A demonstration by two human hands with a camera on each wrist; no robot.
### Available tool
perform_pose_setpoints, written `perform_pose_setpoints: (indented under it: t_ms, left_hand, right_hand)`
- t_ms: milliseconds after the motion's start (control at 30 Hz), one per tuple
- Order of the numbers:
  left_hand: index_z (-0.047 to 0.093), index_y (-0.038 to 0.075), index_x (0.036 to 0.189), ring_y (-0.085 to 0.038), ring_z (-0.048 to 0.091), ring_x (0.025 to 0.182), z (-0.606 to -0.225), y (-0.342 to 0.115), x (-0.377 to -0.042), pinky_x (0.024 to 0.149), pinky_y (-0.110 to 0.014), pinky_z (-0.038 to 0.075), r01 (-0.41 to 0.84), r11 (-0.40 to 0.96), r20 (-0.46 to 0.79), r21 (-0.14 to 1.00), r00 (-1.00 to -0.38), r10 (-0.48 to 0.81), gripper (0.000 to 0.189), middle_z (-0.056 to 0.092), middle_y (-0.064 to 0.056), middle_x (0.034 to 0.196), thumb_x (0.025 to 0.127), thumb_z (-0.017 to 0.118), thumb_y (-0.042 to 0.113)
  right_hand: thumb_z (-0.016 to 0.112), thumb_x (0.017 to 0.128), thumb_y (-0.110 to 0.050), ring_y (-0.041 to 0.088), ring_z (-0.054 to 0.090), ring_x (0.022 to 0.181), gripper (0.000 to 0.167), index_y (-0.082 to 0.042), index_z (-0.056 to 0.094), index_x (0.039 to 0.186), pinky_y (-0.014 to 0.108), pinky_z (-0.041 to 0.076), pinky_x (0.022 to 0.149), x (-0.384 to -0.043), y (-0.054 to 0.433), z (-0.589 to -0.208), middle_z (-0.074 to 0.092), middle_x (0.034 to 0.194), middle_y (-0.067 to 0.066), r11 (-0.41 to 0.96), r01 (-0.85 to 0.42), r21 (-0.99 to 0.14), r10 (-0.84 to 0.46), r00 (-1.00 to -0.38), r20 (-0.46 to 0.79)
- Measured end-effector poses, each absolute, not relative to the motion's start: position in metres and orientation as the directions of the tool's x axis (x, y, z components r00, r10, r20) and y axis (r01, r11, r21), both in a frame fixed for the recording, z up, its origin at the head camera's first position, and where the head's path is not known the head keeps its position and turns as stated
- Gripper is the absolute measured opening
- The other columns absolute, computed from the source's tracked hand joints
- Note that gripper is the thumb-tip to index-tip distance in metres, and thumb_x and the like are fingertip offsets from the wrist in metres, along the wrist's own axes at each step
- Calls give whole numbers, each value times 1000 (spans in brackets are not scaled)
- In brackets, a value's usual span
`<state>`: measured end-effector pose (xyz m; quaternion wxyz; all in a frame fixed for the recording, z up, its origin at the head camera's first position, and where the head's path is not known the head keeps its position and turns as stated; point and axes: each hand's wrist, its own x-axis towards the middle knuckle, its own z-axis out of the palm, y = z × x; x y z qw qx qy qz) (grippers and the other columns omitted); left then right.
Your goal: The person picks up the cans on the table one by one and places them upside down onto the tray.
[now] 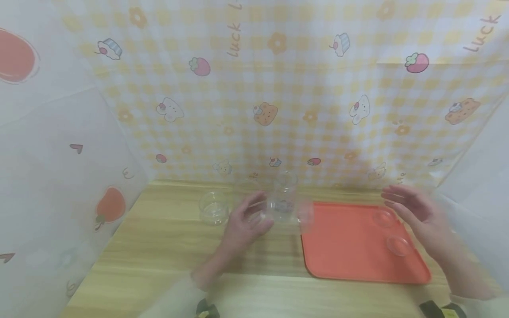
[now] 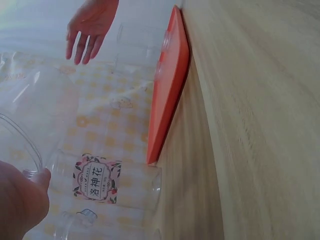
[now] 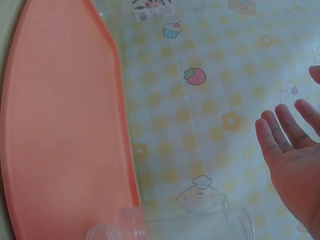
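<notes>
My left hand (image 1: 246,223) grips a clear see-through jar (image 2: 42,112), blurred in the head view, thumb at its rim in the left wrist view. Its far end overlaps the left edge of the orange-red tray (image 1: 358,247). Behind it stands a clear jar with a pink flowered label (image 2: 97,179). Another clear jar (image 1: 214,208) is left of the left hand. My right hand (image 1: 423,218) hovers by the tray's right side, fingers extended and holding nothing. Close to it, clear jars (image 2: 137,47) stand on the tray, faint against the background.
A pale wooden table (image 1: 159,256) carries everything. At its back hangs a yellow-checked cloth (image 1: 246,88) with cartoon prints. White printed sheeting (image 1: 59,176) closes off the left side, and a plain white panel (image 1: 481,176) the right.
</notes>
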<state>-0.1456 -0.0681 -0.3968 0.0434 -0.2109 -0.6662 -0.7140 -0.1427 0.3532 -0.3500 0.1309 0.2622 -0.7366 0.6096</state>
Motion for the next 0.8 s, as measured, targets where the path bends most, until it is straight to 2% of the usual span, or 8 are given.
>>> perform_pose_setpoints:
  t_ms: [200, 333, 533, 800]
  left_hand:
    - [49, 10, 148, -35, 49, 132, -397, -61, -147, 105, -36, 47, 300, -169, 333, 939, -917, 222, 66, 47, -16, 149, 88, 77, 6]
    - [47, 6, 149, -39, 47, 134, -396, -57, -147, 106, -38, 46, 289, -185, 327, 939, -917, 227, 68, 45, -17, 151, 88, 77, 6]
    - [44, 2, 150, -37, 47, 134, -396, -51, -149, 108, -42, 44, 282, -205, 327, 937, -915, 235, 68, 45, -16, 151, 89, 75, 4]
    - [46, 4, 149, -35, 48, 134, -399, -41, -151, 106, -38, 46, 271, -231, 327, 934, -910, 256, 66, 45, -18, 149, 90, 75, 8]
  right_hand:
    - [47, 98, 20, 21, 61, 120, 42, 16, 44, 140, 26, 52, 96, -144, 343, -354, 62, 134, 17, 105, -536, -837, -215, -835, 507]
    - [45, 98, 20, 24, 59, 124, 43, 16, 42, 141, 29, 51, 98, -146, 337, -358, 58, 137, 21, 75, -545, -835, -257, -820, 512]
    - [44, 103, 12, 20, 60, 123, 43, 9, 41, 146, 26, 49, 100, -147, 327, -365, 57, 141, 14, 138, -494, -859, -300, -847, 439]
    - [43, 97, 20, 27, 55, 129, 53, 12, 34, 149, 36, 47, 105, -152, 309, -372, 53, 145, 15, 42, -497, -867, -362, -816, 451]
